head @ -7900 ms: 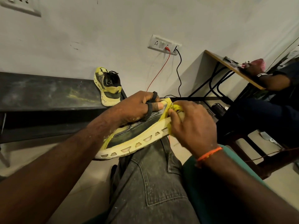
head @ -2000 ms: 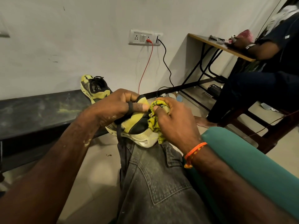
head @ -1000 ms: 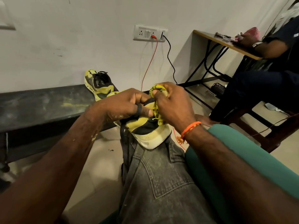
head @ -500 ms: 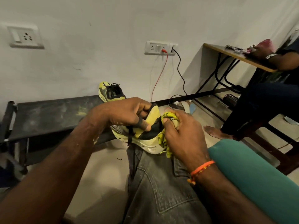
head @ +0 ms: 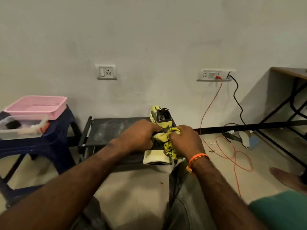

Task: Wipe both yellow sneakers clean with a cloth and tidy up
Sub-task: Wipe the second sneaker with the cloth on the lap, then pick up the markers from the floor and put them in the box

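One yellow sneaker (head: 156, 156) is held over my knee, its pale heel end toward me. My left hand (head: 136, 136) grips it from the left side. My right hand (head: 184, 140) is closed on a bunched yellow cloth (head: 171, 147) pressed against the sneaker's right side. The second yellow sneaker (head: 160, 117) stands on the black bench (head: 109, 130) by the wall, just beyond my hands, with its opening facing me.
A dark blue stool (head: 54, 138) at the left carries a pink basket (head: 36, 106) and a clear box (head: 21, 128) of small items. Red cable (head: 232, 156) and black cable (head: 237, 103) trail on the floor at the right. A desk (head: 289, 72) stands at the far right.
The view has swung left and up, bringing the stool and pink basket in. The sneaker has moved forward toward the bench, and my right hand keeps rubbing it with the cloth.
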